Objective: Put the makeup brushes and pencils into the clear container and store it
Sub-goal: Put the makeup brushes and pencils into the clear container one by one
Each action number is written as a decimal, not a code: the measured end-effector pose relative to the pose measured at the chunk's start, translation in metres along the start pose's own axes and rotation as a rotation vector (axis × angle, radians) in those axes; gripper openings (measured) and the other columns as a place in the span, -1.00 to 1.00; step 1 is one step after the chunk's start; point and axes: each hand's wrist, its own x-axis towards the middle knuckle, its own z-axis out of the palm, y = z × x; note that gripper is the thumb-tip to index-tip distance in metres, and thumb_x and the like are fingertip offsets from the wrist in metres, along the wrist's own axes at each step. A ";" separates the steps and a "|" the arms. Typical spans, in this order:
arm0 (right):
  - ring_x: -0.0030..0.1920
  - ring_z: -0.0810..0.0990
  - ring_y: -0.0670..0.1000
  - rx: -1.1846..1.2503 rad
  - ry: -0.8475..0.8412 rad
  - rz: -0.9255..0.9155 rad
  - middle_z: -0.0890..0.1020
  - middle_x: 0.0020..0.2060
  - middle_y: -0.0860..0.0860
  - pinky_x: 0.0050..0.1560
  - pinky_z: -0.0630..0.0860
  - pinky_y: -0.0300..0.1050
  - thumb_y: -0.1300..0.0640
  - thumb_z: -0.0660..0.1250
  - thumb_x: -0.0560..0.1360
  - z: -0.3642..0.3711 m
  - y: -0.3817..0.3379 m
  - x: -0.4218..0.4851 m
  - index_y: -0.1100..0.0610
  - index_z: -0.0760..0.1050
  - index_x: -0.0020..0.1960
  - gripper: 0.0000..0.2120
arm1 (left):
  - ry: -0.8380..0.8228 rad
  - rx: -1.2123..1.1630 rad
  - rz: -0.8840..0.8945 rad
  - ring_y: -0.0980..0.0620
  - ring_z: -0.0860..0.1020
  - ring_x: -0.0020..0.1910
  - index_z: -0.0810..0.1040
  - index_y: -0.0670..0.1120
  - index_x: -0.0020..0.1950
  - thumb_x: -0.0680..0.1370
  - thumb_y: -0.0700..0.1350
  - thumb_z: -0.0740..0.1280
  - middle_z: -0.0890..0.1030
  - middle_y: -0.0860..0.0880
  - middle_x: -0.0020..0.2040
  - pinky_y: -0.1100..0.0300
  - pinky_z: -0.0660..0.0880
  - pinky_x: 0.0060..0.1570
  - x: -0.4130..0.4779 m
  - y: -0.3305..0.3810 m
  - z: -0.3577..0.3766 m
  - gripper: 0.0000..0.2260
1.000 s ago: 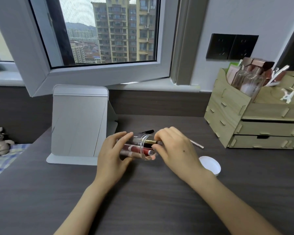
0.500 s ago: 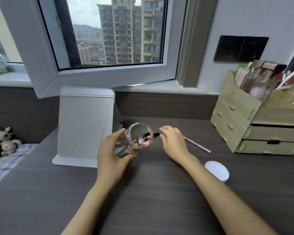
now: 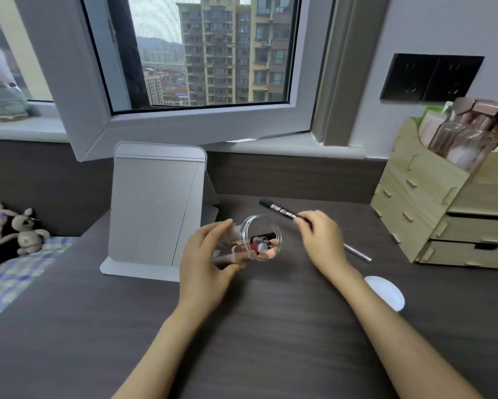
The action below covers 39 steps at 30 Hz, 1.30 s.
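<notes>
My left hand (image 3: 206, 262) grips the clear container (image 3: 258, 238), tipped on its side with its round mouth turned toward me. Several brushes and pencils with red and pink ends lie inside it. Just right of the mouth, my right hand (image 3: 324, 240) pinches a black pencil (image 3: 279, 210) by its near end and holds it above the desk, the far end pointing back-left. A silver pencil (image 3: 358, 253) lies on the dark desk (image 3: 270, 326), partly hidden behind my right wrist.
A white round lid (image 3: 385, 292) lies on the desk to the right. A wooden drawer organiser (image 3: 431, 214) with bottles stands at the far right. A folding grey mirror (image 3: 152, 214) stands behind my left hand. Plush toys (image 3: 23, 231) sit at the left.
My left hand tipped the container so its mouth faces me. My right hand left the container, reached back-right and picked up the black pencil.
</notes>
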 end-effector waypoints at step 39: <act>0.16 0.48 0.11 -0.934 -0.328 0.234 0.59 0.11 0.05 0.15 0.34 -0.06 0.20 0.19 0.53 -0.045 0.059 -0.012 0.10 0.52 0.12 -0.78 | -0.069 0.044 0.106 0.12 0.41 0.11 0.45 0.00 0.29 0.22 -0.18 0.59 0.43 0.09 0.18 0.53 0.23 0.13 -0.005 0.005 0.003 -0.33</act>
